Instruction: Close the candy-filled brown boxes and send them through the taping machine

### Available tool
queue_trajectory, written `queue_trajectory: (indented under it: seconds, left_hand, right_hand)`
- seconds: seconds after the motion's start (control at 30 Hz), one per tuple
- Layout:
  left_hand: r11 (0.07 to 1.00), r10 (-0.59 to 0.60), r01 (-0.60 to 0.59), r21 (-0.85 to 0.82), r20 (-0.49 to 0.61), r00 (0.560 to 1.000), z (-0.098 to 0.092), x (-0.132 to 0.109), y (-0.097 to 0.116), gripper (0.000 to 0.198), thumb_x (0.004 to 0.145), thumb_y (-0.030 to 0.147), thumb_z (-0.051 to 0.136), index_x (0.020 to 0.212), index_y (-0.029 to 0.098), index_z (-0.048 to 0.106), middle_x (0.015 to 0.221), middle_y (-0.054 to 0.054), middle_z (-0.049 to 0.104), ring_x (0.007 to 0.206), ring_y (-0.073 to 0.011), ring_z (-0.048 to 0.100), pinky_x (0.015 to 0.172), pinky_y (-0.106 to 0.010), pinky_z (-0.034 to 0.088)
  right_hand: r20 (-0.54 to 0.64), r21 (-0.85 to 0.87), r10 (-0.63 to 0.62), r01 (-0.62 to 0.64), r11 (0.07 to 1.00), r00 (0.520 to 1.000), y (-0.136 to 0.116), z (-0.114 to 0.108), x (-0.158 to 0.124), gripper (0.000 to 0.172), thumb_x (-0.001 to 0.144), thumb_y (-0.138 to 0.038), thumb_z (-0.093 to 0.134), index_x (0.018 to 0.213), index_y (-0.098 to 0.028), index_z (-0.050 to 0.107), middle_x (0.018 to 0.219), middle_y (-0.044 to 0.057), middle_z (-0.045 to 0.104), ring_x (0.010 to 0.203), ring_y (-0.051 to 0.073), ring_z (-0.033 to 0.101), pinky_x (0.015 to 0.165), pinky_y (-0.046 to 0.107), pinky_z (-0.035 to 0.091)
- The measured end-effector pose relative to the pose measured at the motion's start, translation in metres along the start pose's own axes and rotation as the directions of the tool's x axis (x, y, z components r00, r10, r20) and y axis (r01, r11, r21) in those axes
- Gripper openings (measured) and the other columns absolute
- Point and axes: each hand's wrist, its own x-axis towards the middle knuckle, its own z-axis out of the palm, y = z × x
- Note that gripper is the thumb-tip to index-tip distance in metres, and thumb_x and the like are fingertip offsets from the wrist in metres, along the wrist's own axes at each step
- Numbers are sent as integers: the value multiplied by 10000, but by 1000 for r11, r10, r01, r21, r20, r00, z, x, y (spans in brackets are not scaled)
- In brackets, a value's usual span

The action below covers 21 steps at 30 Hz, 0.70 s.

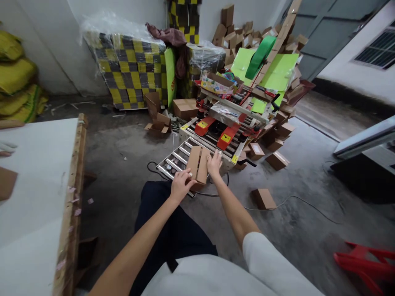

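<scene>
A small brown cardboard box [198, 163] lies on the metal roller conveyor [175, 161], its top flaps folded together with a narrow gap between them. My left hand [181, 185] grips the box at its near left corner, thumb along the near end. Against the right side of the same box, my right hand [214, 164] presses with bent fingers, so the box is held between both hands. Just beyond the box stands the carton sealing machine [221, 127], with red side guides and a roll of green tape [261, 57] above it.
A white-topped table [37, 176] stands at left, with another person's hand [8, 149] over it. Many cartons [277, 160] are heaped right of the machine. One box [263, 199] and a cable lie on the floor. A red stool [367, 261] is at lower right.
</scene>
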Motion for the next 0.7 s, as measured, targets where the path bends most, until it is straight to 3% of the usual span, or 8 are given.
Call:
queue_trajectory:
  seconds: [0.1,0.2,0.3,0.37,0.43,0.47,0.57,0.7]
  left_hand:
    - [999,-17,16,37,19,1000,-1,0,4,257,974,339,495,839,227,684,1041,-75,718,926,-234,621,906,-421,505]
    - [998,-42,39,57,55,998,-1,22,-6,229,946,371,545,952,202,699,979,-95,689,965,-257,631,925,-442,517]
    - [1000,31,-30,-4,152,988,1,42,-22,356,892,354,622,1212,197,637,1332,-147,600,1253,-303,556,1074,-507,458]
    - [994,99,-87,-68,220,971,4,50,-29,369,918,319,572,1267,204,607,1471,-141,513,1373,-290,473,1156,-513,394]
    - [990,127,-106,-94,252,959,9,58,-34,322,946,296,513,1233,200,624,1489,-125,508,1406,-273,447,1193,-507,360]
    - [990,125,-103,-99,258,958,12,62,-35,310,952,288,496,1216,199,631,1488,-118,513,1411,-268,443,1202,-506,352]
    - [985,110,-68,-162,272,956,23,75,-38,314,947,246,478,1218,191,627,1483,-123,520,1396,-258,466,1195,-506,369]
    - [979,-12,39,-199,137,991,27,68,-37,379,928,260,529,1296,175,563,1414,-167,555,1348,-276,509,1159,-522,404]
  right_hand:
    - [122,40,-37,33,999,992,-1,1,11,653,987,-458,271,1527,-93,318,1548,266,333,1479,316,294,1155,586,299]
    - [222,49,-152,144,988,963,-3,-3,-17,660,1006,-420,188,1554,-62,266,1599,227,274,1525,261,214,1217,496,256]
    - [378,35,-363,378,925,852,-6,-20,-65,692,1010,-474,237,1591,-99,193,1647,172,187,1554,267,106,1246,512,191]
    - [461,3,-455,512,859,762,-11,-35,-89,871,946,-599,426,1605,-113,130,1657,174,145,1552,324,76,1239,566,168]
    - [503,-48,-481,578,814,718,-17,-46,-100,1080,843,-654,594,1603,-78,86,1649,219,133,1537,388,93,1221,614,163]
    - [506,-83,-473,587,806,721,-19,-49,-100,1101,828,-634,629,1598,-60,91,1640,240,147,1526,407,117,1212,624,170]
    - [485,-190,-426,568,801,764,-22,-40,-79,926,877,-465,620,1582,-53,182,1614,247,228,1498,405,203,1197,601,209]
    - [443,-336,-363,527,781,820,-27,-22,-13,811,869,-371,610,1525,-3,308,1561,277,327,1448,408,286,1157,564,266]
